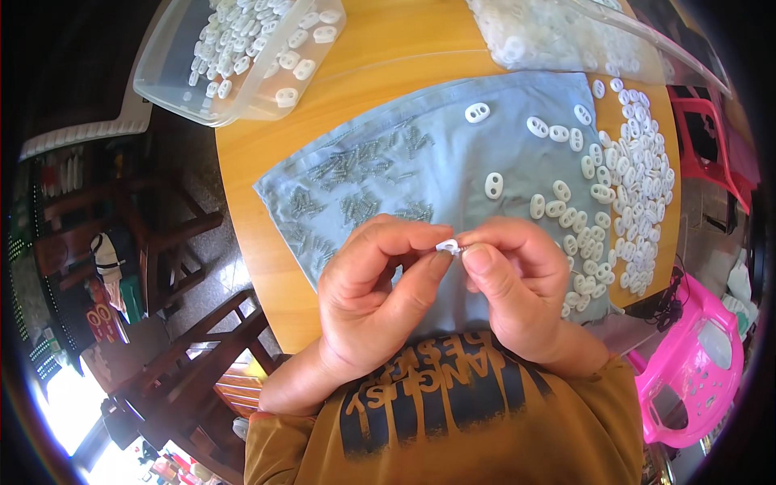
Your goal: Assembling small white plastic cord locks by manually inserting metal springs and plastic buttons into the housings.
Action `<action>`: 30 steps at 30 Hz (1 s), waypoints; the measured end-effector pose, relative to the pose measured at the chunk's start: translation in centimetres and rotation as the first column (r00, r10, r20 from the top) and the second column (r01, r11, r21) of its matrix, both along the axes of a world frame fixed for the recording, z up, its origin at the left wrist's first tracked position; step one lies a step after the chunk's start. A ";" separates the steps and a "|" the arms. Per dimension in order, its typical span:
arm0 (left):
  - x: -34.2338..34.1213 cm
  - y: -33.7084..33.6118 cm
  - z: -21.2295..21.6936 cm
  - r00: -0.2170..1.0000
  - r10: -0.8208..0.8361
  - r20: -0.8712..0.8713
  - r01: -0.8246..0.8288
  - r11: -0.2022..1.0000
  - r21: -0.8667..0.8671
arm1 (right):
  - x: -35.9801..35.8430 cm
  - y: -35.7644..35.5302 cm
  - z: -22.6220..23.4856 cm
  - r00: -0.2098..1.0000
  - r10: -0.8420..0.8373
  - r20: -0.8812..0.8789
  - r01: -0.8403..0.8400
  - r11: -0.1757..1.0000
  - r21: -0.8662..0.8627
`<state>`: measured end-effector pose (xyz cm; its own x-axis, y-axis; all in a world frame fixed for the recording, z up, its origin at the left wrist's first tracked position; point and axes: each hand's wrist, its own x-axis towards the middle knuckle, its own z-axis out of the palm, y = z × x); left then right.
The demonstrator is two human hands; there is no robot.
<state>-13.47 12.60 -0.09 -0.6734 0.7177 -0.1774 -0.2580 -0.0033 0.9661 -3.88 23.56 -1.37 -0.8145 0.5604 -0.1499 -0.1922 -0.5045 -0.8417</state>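
My left hand (373,284) pinches a small white two-holed plastic cord lock piece (446,246) between thumb and forefinger. Right beside it, the thumb and forefinger of my right hand (521,284) are pressed together on a tiny coil spring (462,250), mostly covered by the fingertips. Both hands meet above a grey-blue cloth (453,162). Heaps of small metal springs (360,208) lie on the cloth beyond my left hand. Beyond and beside my right hand are scattered white oval pieces with two holes (494,186).
A large pile of white pieces (643,186) covers the right side of the wooden table (388,61). A clear plastic tub (242,89) of white pieces stands at the far left, a clear bag (558,40) at the far right. Pink (687,364) and red (707,133) plastic chairs stand to the right.
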 end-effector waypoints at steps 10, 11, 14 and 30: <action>0.9 0.4 0.1 0.968 0.082 -0.238 -0.103 0.992 -0.079 | 0.4 -0.2 -0.5 0.999 -0.003 0.052 -0.010 0.968 0.251; 1.0 0.4 0.1 0.968 0.092 -0.234 -0.113 0.990 -0.081 | 0.3 -0.2 -0.5 0.999 -0.001 0.032 -0.007 0.974 0.228; 0.8 0.2 0.0 0.973 0.067 -0.222 -0.088 0.992 -0.089 | 0.2 0.0 -0.5 1.000 0.022 0.004 -0.023 0.984 0.177; 0.6 -0.6 -0.3 0.999 0.028 -0.018 -0.028 1.000 0.009 | 0.1 0.1 -0.2 0.997 0.061 0.048 -0.071 0.968 0.239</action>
<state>-12.92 12.01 -0.42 -0.6963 0.7000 -0.1588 -0.2399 -0.0185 0.9706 -3.82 23.71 -1.57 -0.8471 0.5289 -0.0509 -0.1288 -0.2973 -0.9461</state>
